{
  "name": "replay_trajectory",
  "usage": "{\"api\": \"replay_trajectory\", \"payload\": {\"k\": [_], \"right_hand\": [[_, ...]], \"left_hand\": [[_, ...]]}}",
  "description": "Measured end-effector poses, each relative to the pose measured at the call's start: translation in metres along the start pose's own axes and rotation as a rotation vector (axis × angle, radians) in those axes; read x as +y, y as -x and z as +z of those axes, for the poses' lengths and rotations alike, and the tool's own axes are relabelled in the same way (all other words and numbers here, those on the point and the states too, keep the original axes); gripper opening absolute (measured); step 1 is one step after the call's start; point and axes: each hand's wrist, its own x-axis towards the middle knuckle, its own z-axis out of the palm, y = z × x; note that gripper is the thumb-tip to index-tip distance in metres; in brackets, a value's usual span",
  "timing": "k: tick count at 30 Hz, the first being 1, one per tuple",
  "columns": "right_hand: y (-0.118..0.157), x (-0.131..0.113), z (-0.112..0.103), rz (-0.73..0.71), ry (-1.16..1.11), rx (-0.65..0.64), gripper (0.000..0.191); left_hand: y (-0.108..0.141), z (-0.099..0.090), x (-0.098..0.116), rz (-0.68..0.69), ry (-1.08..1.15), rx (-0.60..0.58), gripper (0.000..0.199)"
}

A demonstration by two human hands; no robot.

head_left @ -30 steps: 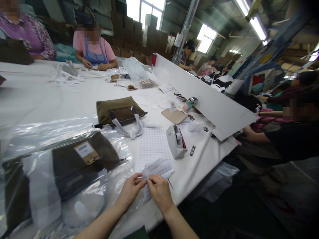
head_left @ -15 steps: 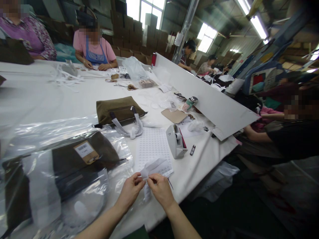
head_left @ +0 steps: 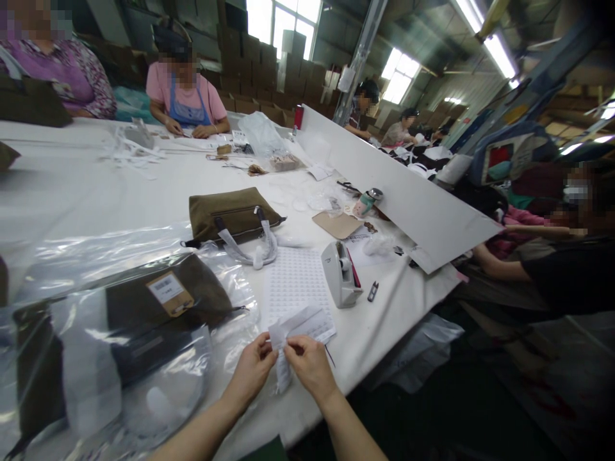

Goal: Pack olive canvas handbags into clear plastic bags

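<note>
Head view, near edge of the white table: I see the left hand and right hand meeting thumb to fingertip, both pinching one small white paper strip that hangs down between them; its upper end stands just above the knuckles, and part of it overlaps the dotted label sheet lying just beyond the hands.

Risks, as I judge them — the strip is thin and held only at the fingertips, so an uneven pull could tear or crease it; if it is adhesive, which I cannot tell, it could fold onto itself or catch on a finger; the hands work at the table's near edge, so a dropped piece could slide off to the floor; the slick plastic just left of the left hand could shift under a resting forearm.

Containers: a clear plastic bag left of the left hand encloses a dark olive pouch bearing a brown barcode tag; beyond it an unbagged olive pouch lies closed — contents unseen; a white tape dispenser stands beyond the right hand, with a small green cup farther off.
</note>
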Motion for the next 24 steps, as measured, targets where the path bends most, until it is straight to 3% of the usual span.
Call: {"api": "replay_trajectory", "payload": {"k": [4,7,9,11,15,20,24], "right_hand": [[-0.001,0.007,0.002,0.058,-0.004,0.041,0.024],[-0.002,0.009,0.0,0.132,-0.025,0.152,0.026],[-0.002,0.004,-0.002,0.104,-0.04,0.233,0.025],[-0.001,-0.006,-0.002,0.011,-0.037,0.267,0.024],[0.003,-0.033,0.006,-0.176,0.007,0.233,0.024],[0.013,-0.051,0.023,-0.354,0.093,0.119,0.027],[0.024,-0.057,0.031,-0.459,0.17,-0.016,0.048]], "left_hand": [[-0.001,-0.002,-0.001,-0.012,-0.037,0.025,0.042],[0.004,-0.009,0.008,0.02,-0.116,0.182,0.046],[0.012,-0.013,0.02,0.096,-0.221,0.303,0.041],[0.023,-0.015,0.03,0.203,-0.384,0.313,0.028],[0.038,-0.012,0.036,0.284,-0.557,0.207,0.028],[0.047,-0.017,0.031,0.22,-0.413,0.27,0.036],[0.06,-0.024,0.046,0.152,-0.215,0.288,0.039]]}}
